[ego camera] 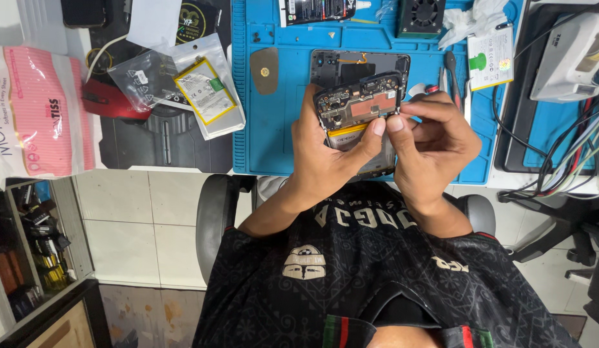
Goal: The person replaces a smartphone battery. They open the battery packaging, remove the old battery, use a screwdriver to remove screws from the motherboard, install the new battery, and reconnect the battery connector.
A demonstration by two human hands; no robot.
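Two hands meet at frame centre over the blue bench mat [267, 142]: left hand [328, 154] clamps the opened phone [358, 103], right hand [431, 138] pinches its edge. Best to keep fingertips off the exposed board, prying gently.

2 hands [383, 145], 1 opened phone [358, 103], 2 loose batteries [204, 90], 1 blue mat [280, 129].

We see a blue work mat [267, 129], pink-striped white tissue pack [45, 109] at left, yellow-edged battery [204, 91], black patterned shirt [376, 270]
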